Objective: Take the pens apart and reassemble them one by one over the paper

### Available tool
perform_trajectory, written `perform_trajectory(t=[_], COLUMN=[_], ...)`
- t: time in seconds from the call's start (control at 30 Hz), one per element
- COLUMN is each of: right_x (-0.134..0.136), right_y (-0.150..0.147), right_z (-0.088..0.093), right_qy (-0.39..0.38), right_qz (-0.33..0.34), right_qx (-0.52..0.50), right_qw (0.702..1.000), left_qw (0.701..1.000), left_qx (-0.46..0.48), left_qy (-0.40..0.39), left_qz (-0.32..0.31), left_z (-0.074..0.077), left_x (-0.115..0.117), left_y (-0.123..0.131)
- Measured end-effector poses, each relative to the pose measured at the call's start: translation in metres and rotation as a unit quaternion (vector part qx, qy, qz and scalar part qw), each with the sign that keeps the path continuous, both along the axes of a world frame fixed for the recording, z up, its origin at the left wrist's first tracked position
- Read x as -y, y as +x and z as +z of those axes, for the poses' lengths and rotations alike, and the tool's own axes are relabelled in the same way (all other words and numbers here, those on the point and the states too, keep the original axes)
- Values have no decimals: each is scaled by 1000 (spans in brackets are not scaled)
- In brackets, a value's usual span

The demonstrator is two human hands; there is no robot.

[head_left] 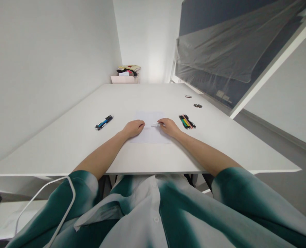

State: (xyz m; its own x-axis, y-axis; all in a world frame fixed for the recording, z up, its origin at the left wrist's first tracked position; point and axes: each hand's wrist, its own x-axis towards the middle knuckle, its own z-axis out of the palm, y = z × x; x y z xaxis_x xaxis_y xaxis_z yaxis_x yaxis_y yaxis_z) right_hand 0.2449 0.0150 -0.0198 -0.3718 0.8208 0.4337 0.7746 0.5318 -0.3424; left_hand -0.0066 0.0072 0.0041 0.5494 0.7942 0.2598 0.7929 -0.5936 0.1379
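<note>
A white sheet of paper [150, 121] lies on the white table [90, 137] in front of me. My left hand [134, 128] rests on the sheet's left edge with its fingers curled under, and nothing shows in them. My right hand [168, 126] is closed in a pinch on a pale, whitish pen [156, 124], whose tip points left over the paper.
A few blue and black pens [104, 122] lie to the left of the paper. Several coloured pens [187, 121] lie to its right. Two round cable holes [197, 105] sit further back. A pink box with items [124, 78] stands at the far end.
</note>
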Motion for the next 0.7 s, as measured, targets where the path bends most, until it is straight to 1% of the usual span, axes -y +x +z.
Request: perform_trajectory(t=[0.13, 0.33, 0.4, 0.5, 0.63, 0.7], right_x=[6, 8, 9, 11, 12, 11], right_y=[-9, -6, -5, -7, -11, -11], right_z=[3, 1, 1, 3, 4, 4], right_qy=[-2, -11, 0, 36, 65, 70], right_qz=[6, 48, 60, 88, 141, 147], right_qx=[20, 42, 35, 11, 16, 24], right_qw=[1000, 998, 998, 995, 988, 986], left_qw=[1000, 999, 998, 998, 998, 998], left_qx=[-22, -38, -38, -39, -40, -40], left_qy=[-7, -14, -17, -24, -23, -23], left_qz=[-7, 26, 38, 47, 34, 32], left_z=[2, 6, 7, 9, 10, 9], left_x=[7, 12, 12, 14, 17, 17], left_y=[9, 11, 11, 15, 21, 21])
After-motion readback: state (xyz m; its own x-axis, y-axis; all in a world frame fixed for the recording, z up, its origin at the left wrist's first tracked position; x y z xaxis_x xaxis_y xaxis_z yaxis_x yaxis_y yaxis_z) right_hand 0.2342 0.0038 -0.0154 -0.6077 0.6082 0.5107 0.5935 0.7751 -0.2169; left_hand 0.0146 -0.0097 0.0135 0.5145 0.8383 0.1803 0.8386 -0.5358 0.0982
